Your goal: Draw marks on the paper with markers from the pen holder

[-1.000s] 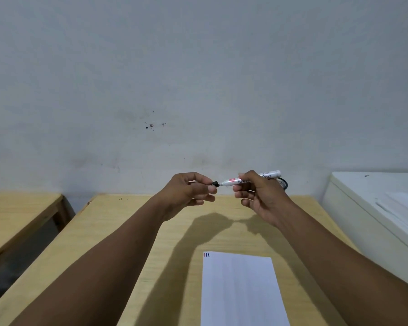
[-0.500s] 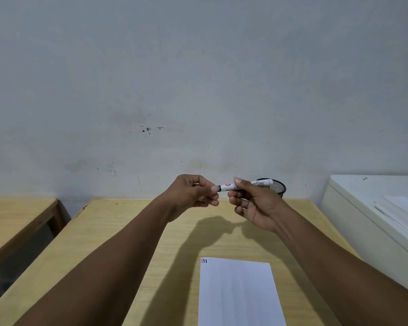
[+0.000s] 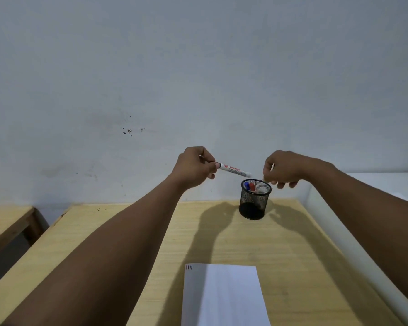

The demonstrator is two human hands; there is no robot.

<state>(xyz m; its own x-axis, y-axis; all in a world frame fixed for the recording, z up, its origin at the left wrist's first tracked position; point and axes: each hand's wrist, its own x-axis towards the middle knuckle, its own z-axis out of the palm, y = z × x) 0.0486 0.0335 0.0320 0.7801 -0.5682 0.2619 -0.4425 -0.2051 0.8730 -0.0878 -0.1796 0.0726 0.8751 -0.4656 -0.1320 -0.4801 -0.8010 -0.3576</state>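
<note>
Now, marker (image 3: pixel 234 170) in left hand (image 3: pixel 193 169), above pen holder (image 3: pixel 255 199)

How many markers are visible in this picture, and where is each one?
3. One white marker is held in the left hand. A blue-capped marker and a red-capped marker stand in the pen holder; others may be hidden inside.

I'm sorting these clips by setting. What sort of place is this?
Probably a plain classroom or study room, though that is a guess. A light wooden desk stands against a bare, scuffed wall, with a second wooden desk beside it, and on it sit a black mesh pen holder and a sheet of paper.
</note>
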